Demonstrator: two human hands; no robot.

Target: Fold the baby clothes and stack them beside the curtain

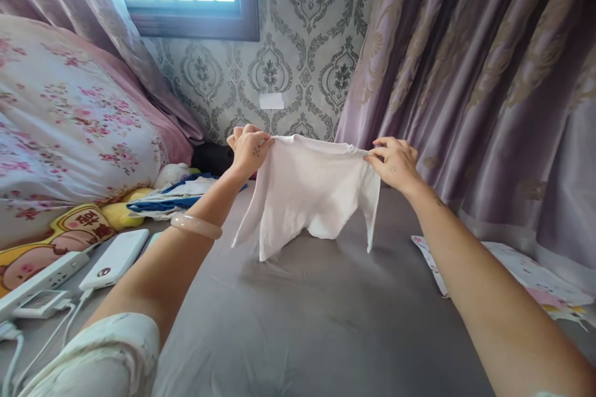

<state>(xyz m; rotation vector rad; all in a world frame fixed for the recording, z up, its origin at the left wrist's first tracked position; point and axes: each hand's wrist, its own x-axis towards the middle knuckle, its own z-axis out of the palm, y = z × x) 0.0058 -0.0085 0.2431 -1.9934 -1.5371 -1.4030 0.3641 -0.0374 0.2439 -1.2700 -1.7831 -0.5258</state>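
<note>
A small white long-sleeved shirt (311,189) hangs stretched between my two hands, its sleeves dangling at either side. My left hand (249,147) pinches the left shoulder of the shirt, with a pale bangle (196,226) around that forearm. At the opposite shoulder, my right hand (395,161) grips the fabric between thumb and fingers. The hem is uneven and hangs close above the grey bed sheet (316,329); whether it touches the sheet I cannot tell.
Left of me lie a white power bank (116,258), a power strip (44,282) with cables, a yellow cartoon cushion (69,239) and folded clothes (174,195). Floral bedding (84,118) is heaped behind them. On the right, a printed white cloth (521,273) lies near the curtain (465,74).
</note>
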